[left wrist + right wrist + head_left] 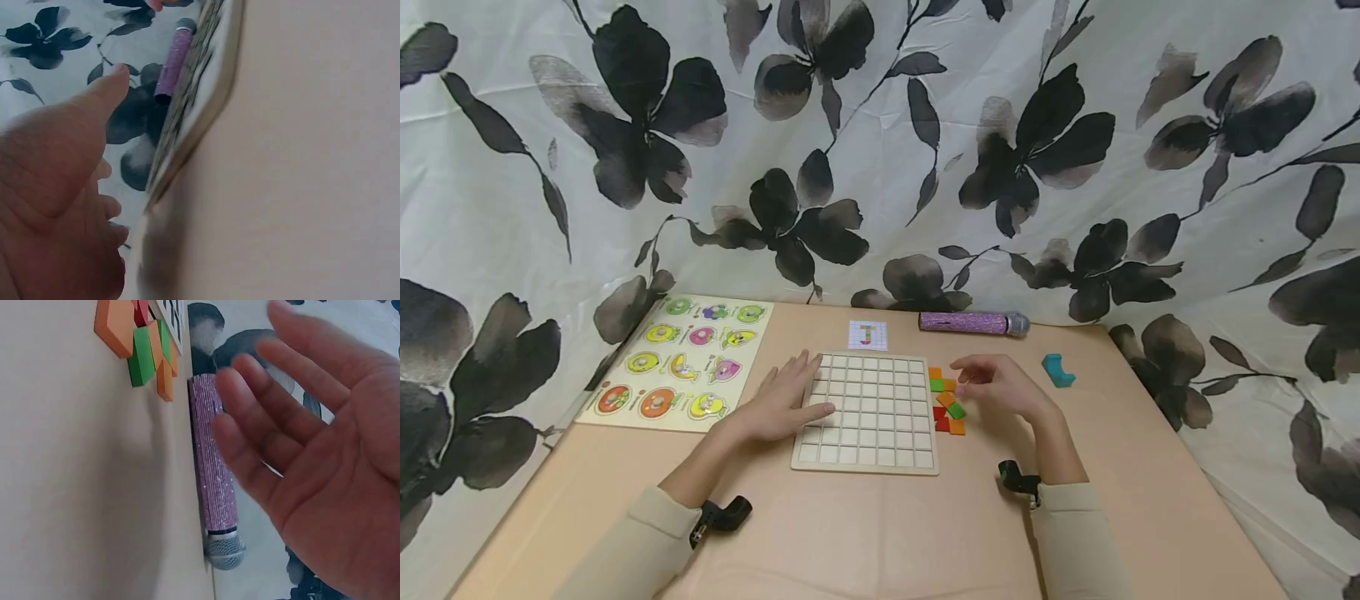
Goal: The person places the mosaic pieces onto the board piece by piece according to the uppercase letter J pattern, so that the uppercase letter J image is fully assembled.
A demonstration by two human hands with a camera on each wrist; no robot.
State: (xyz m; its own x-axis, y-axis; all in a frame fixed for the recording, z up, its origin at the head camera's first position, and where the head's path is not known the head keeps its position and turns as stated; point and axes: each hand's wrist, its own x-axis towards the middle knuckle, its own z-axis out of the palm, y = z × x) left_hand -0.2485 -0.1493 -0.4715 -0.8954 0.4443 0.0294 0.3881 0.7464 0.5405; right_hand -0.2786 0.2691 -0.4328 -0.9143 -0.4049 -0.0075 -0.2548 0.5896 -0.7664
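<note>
A pale wooden grid board (868, 458) of many small squares lies flat on the table in the head view. My left hand (778, 404) rests at the board's left edge, fingers straight and thumb reaching over the squares. Just off the right side are several small orange, green and red square tiles (942, 412). Near them hovers my right hand (1000, 387), its fingers loosely bent with nothing held. From the right wrist view the palm (337, 481) is bare, and the tiles (115, 328) lie beyond the fingertips.
Behind the board lies a small grid card (867, 335) with a coloured pattern. A glittery purple microphone (962, 322) is at the table's back edge. To the right sits a teal curved block (1058, 371); a fruit picture sheet (688, 362) covers the back left. Floral cloth (910, 167) hangs behind.
</note>
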